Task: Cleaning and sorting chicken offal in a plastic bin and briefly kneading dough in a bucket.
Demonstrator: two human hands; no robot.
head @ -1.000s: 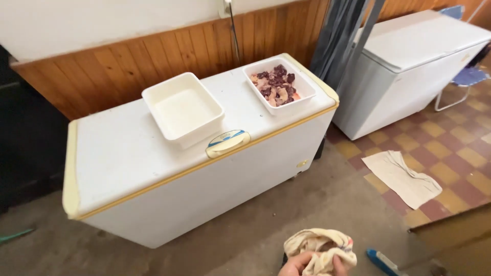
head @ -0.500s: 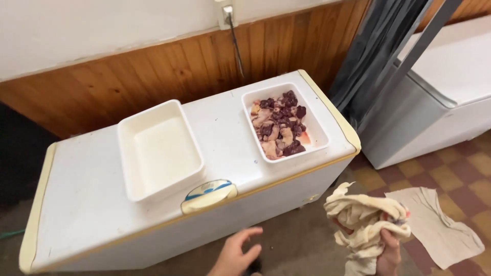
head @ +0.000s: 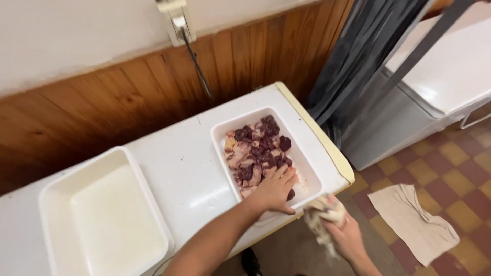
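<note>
A white tray [head: 305, 164] full of dark red and pale meat pieces [head: 257, 149] sits on the right end of a white chest freezer [head: 184, 168]. My left hand [head: 276, 188] lies flat in the tray's near end, fingers apart, resting on the meat. My right hand [head: 348, 236] is just past the freezer's front right corner, closed around a crumpled beige cloth [head: 321, 214]. An empty white tray [head: 102, 214] stands on the freezer's left part.
A wood-panelled wall [head: 102, 107] with a hanging cable [head: 197, 66] runs behind. Grey curtains [head: 368, 56] and a second white freezer [head: 440, 82] stand at the right. Another beige cloth [head: 414, 220] lies on the chequered tile floor.
I have moved closer to the freezer. My left hand rose from below the freezer's front and landed in the meat tray. My right hand with the cloth moved up to the freezer's corner.
</note>
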